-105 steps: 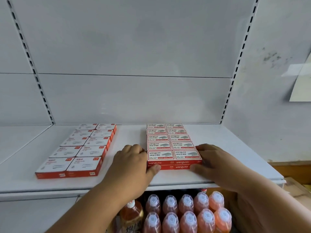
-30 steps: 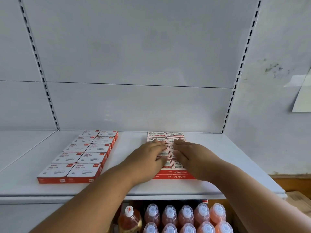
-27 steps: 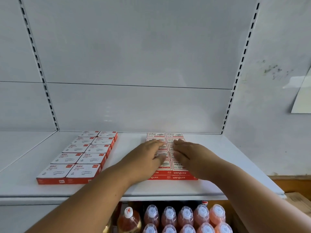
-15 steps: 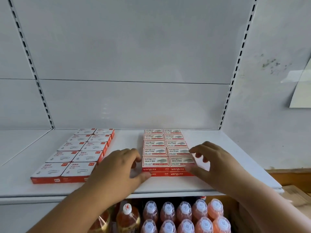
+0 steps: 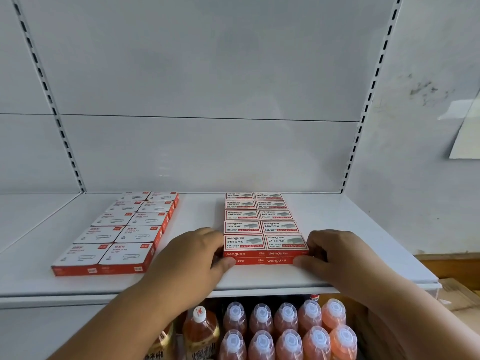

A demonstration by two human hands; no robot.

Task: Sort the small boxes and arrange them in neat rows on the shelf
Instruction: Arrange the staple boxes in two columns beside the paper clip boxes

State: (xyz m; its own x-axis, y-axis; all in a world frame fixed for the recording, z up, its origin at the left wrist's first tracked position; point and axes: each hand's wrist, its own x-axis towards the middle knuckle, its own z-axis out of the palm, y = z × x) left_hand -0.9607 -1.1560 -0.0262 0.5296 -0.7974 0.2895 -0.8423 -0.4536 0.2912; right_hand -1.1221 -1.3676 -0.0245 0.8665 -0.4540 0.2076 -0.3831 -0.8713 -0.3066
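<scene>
On the white shelf [image 5: 337,219] lie two blocks of small boxes. The staple boxes [image 5: 262,224], red with white labels, form two columns stacked two high at the middle right. My left hand [image 5: 192,258] holds the block's front left corner, thumb on the red front face and fingers curled along its left side. My right hand [image 5: 335,253] holds the front right corner the same way, thumb against the lower box. The paper clip boxes [image 5: 122,235], white tops with red sides, lie in two columns on the left, untouched.
The white back panel rises behind the shelf with slotted uprights [image 5: 363,113] at both sides. Below the shelf edge stand several bottles of orange drink [image 5: 285,331]. A grey wall with a sheet of paper [image 5: 467,136] is at the right, cardboard [image 5: 457,294] lower right.
Both hands came off the top of the staple boxes, moved back to the front corners and closed in against the block's sides. The boxes now look squared up.
</scene>
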